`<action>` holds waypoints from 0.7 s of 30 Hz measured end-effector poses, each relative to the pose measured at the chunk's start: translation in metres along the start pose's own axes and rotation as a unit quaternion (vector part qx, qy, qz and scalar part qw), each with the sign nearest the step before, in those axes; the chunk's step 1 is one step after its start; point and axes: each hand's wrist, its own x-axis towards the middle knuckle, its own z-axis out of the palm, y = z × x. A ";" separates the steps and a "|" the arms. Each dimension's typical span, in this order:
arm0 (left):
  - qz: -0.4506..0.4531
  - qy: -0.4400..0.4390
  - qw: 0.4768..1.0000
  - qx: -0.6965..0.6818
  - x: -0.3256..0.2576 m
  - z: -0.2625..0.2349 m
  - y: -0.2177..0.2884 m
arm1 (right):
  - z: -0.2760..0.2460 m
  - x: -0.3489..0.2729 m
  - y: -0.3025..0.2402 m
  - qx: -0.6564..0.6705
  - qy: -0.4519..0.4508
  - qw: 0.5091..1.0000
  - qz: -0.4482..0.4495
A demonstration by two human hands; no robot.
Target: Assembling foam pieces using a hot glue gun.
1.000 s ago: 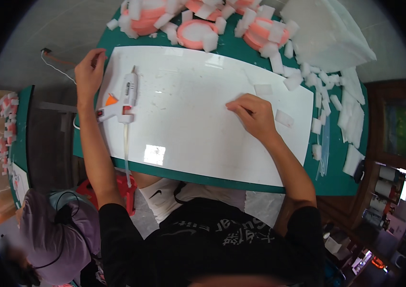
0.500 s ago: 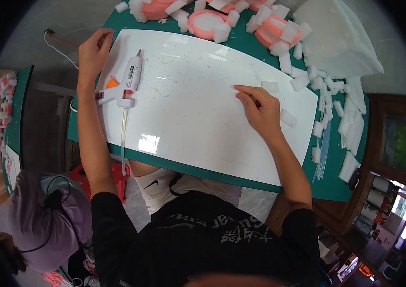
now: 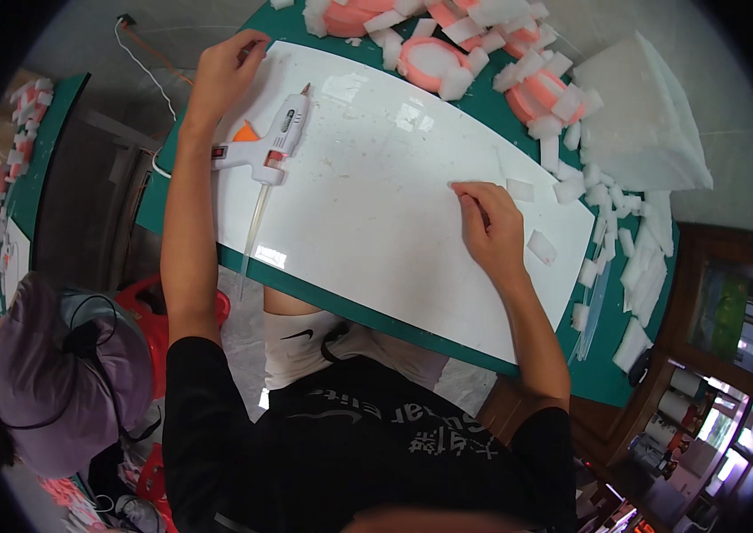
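Head view: I see the white glue gun (image 3: 287,133) on the white board (image 3: 376,231), near the left hand (image 3: 229,69), down to its right. That hand is curled; the right hand (image 3: 492,226), half-closed, is just left of two foam pieces (image 3: 542,248). Whether either grips anything, I can't tell.

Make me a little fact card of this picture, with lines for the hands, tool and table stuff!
Left hand: loosely curled by the glossy white board's far-left corner; grip unclear
Right hand: loosely curled at the board's right part, near two small flat white foam pieces
Tool: white glue gun with orange trigger, lying on the board's left part
Glue stick: long, translucent, sticking out of the gun's back
Table: green
Far side: pink rounded pieces with white foam blocks; large white foam block
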 end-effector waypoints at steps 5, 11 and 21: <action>0.007 0.011 1.000 -0.003 -0.001 0.001 -0.005 | 0.010 0.011 -0.024 -0.003 -0.057 0.998 0.002; 0.019 0.011 1.000 -0.015 0.000 0.002 0.000 | 0.038 0.048 -0.028 -0.035 -0.104 0.992 -0.063; 0.027 0.017 0.999 -0.017 -0.004 0.003 0.008 | 0.077 0.080 -0.045 0.009 -0.137 0.987 -0.081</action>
